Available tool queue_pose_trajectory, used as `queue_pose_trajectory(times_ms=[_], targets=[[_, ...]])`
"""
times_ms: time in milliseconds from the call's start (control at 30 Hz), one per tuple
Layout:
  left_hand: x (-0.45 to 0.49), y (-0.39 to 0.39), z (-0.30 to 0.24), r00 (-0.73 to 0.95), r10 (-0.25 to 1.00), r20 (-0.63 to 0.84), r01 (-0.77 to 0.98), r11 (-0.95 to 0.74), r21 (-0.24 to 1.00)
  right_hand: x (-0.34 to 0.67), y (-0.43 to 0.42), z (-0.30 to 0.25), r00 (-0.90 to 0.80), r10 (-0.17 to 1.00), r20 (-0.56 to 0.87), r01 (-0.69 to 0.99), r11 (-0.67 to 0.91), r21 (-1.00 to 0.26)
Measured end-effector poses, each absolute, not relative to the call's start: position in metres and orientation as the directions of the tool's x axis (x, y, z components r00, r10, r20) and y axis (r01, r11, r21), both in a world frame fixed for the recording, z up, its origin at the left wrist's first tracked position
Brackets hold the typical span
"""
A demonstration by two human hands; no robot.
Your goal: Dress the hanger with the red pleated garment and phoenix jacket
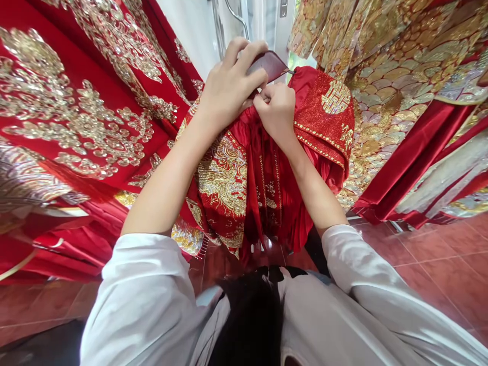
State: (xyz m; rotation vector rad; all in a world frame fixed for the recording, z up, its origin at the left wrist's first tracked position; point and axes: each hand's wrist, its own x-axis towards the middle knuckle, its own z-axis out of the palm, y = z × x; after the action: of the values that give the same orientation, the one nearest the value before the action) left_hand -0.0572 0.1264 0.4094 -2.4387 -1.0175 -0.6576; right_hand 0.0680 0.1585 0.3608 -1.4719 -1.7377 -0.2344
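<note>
A red garment (244, 173) with gold embroidery hangs straight ahead of me from a dark red hanger (271, 65). My left hand (231, 84) is closed around the hanger's top, fingers curled over it. Just to its right, my right hand (276, 109) pinches the red fabric at the garment's neckline, touching the left hand. A red and gold piece with a gold emblem (335, 96) drapes over the garment's right shoulder.
More red garments with silver and gold embroidery (76, 101) hang close on the left. Gold scale-patterned robes (400, 66) hang on the right. A metal rail (236, 18) and a white wall stand behind. Reddish floor tiles (438, 259) lie below.
</note>
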Motion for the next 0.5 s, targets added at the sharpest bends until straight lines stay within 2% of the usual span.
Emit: queue_pose_trajectory(times_ms=[200, 300, 400, 500], targets=[[-0.054, 0.132, 0.410, 0.700, 0.468, 0.540, 0.678, -0.673, -0.295, 0.068, 0.150, 0.358, -0.012, 0.745, 0.667, 0.927, 0.258, -0.271], [-0.052, 0.131, 0.411, 0.677, 0.491, 0.549, 0.698, -0.665, -0.266, 0.069, 0.137, 0.354, -0.065, 0.724, 0.687, 0.923, 0.306, -0.235], [-0.049, 0.126, 0.413, 0.618, 0.545, 0.567, 0.734, -0.658, -0.167, 0.083, 0.125, 0.355, -0.048, 0.625, 0.779, 0.899, 0.367, -0.239], [-0.047, 0.121, 0.414, 0.593, 0.596, 0.541, 0.751, -0.652, -0.106, 0.116, 0.125, 0.366, 0.096, 0.470, 0.877, 0.892, 0.350, -0.286]])
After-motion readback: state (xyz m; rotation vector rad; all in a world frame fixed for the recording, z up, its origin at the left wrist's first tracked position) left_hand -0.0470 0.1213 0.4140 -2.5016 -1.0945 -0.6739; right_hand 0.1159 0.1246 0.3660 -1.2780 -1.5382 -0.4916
